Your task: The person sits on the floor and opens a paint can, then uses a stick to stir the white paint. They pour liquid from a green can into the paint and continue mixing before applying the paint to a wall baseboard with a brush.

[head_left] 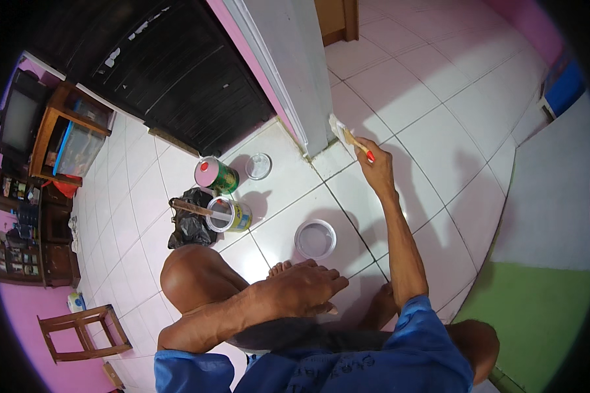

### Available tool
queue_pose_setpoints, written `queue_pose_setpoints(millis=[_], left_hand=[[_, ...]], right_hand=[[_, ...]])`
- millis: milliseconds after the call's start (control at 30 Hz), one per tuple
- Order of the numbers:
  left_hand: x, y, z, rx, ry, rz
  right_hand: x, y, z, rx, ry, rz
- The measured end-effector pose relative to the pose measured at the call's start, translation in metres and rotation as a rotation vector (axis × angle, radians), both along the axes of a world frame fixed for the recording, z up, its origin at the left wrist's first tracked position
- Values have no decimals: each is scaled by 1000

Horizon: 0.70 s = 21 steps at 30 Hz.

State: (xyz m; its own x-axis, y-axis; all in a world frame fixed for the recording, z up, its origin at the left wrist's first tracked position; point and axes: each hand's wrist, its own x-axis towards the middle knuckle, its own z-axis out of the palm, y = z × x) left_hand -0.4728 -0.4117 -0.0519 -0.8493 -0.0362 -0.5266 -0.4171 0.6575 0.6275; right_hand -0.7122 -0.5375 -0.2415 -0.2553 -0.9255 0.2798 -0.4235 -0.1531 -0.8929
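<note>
My right hand (375, 167) is closed round a paintbrush (349, 136) with a pale wooden handle and a red end. Its white-coated bristles meet the edge of a grey-white pillar (301, 72), low down near the floor. Nothing shows in my left hand (305, 288), which hangs loosely in front of my body with its fingers extended. Just beyond it on the tiles stands a round tub (315, 240) of light grey paint. Farther left is an open paint can (229, 215) with a flat wooden stick (190, 207) laid across it.
Beside that can are a green-and-red tin (216, 175), a round lid (259, 166) and a crumpled black plastic bag (191, 226). A black door (170, 72) stands at the upper left. Wooden furniture (72, 134) lines the left; a grey-and-green wall (544, 262) rises on the right.
</note>
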Motion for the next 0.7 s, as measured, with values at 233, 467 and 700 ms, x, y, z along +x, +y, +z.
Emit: queue_pose_setpoints(millis=[233, 467, 700], left_hand=[[0, 2, -4, -11, 3, -1], [6, 10, -17, -101, 229, 98], [3, 8, -17, -141, 249, 82]], right_hand=[[5, -23, 103, -353, 95, 21], [6, -38, 174, -483, 129, 27], [11, -36, 199, -617, 37, -11]])
